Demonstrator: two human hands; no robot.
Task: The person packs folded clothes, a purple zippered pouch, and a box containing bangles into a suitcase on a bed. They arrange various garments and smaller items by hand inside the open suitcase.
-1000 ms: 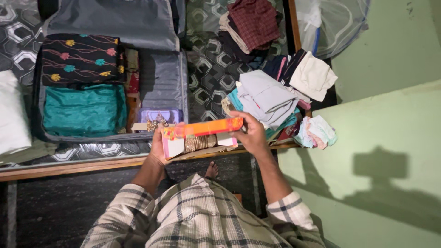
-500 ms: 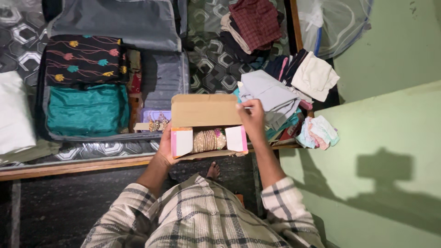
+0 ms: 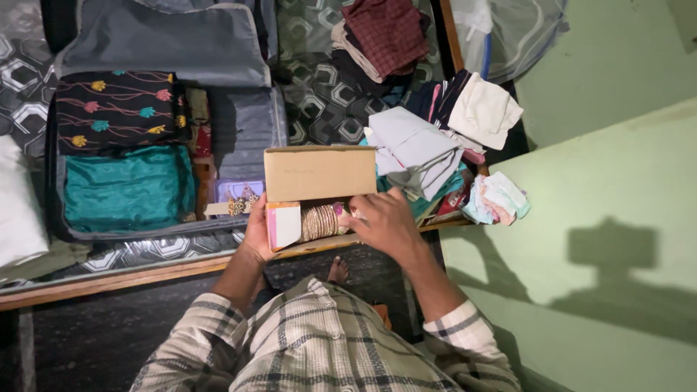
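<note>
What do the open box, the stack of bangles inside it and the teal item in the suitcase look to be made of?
Box: cardboard, plain matte brown on the raised lid's inner face, with creased flaps. Bangles: probably metal or a metallic-finished material, a gold sheen on thin stacked rings; which one cannot be told. Teal item: folded cloth with a slight satin-like sheen and soft wrinkles.

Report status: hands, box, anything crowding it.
Left hand grips cardboard box, lid up. Right hand reaches in at gold bangles. Folded clothes crowd the box's right side.
</note>
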